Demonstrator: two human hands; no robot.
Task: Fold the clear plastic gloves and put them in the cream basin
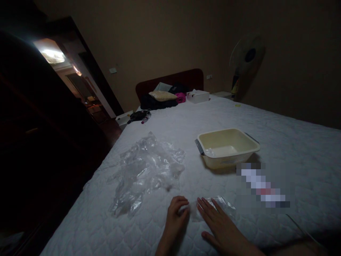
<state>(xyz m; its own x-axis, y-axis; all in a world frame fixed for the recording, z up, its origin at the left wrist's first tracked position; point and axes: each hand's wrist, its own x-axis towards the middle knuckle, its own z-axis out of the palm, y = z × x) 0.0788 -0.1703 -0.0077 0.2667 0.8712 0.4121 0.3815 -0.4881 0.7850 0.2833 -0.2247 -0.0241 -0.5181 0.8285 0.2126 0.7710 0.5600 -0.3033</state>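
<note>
Head view: a small, crumpled, clear plastic bag (pixel 223 204) lies flat on the white quilted bed (pixel 279 142), glossy in the dim light. The right hand (pixel 222 227) presses it, fingers (pixel 206 209) straight and close together. The left hand (pixel 176 215) meets its left edge, fingers curled; whether they pinch it I cannot tell. Beyond the left fingers lies a heap of clear plastic bags (pixel 146 167); beyond the right, a cream square plastic basin (pixel 229 160).
</note>
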